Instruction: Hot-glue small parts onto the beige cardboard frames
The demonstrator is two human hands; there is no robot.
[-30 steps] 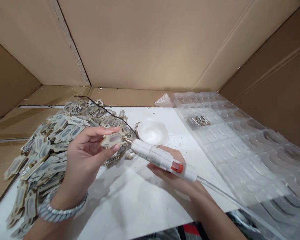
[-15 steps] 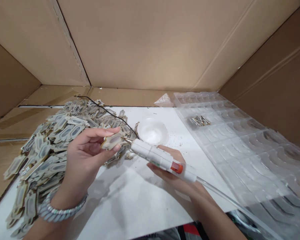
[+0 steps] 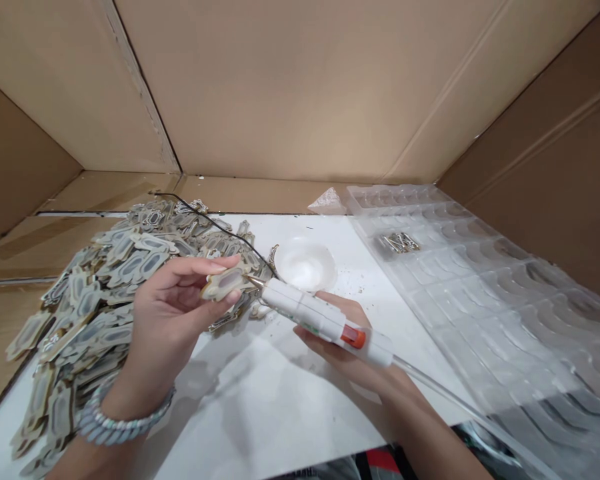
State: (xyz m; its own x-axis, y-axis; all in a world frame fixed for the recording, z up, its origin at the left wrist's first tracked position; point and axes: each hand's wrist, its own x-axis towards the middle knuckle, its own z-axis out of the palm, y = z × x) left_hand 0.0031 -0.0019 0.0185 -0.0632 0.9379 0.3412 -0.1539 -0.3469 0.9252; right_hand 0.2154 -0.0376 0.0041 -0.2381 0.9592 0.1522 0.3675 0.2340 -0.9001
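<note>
My left hand (image 3: 173, 320) pinches a flat, ornate-edged plaque (image 3: 226, 283), pale on the front with a gold-brown edge, between thumb and fingers. A white hot glue gun (image 3: 307, 313) with an orange switch lies in my right hand (image 3: 337, 340), whose fingers are partly hidden behind its body. From its rear runs a long clear glue stick (image 3: 445, 392). The metal nozzle (image 3: 255, 281) points left, at the plaque's right end; whether it touches cannot be made out. A large pile of similar plaques (image 3: 90, 300) spreads to the left of my hands.
Behind the glue gun stands a small white bowl (image 3: 325, 263). A clear compartment tray (image 3: 450, 280) takes up the right side, with small metal pieces (image 3: 401, 242) in one compartment. A black cord (image 3: 207, 217) crosses the pile. Cardboard walls (image 3: 300, 87) surround the white work surface (image 3: 280, 400).
Almost nothing differs. Both hands, the plaque and the glue gun hold nearly the same position, with the nozzle still at the plaque's right end.
</note>
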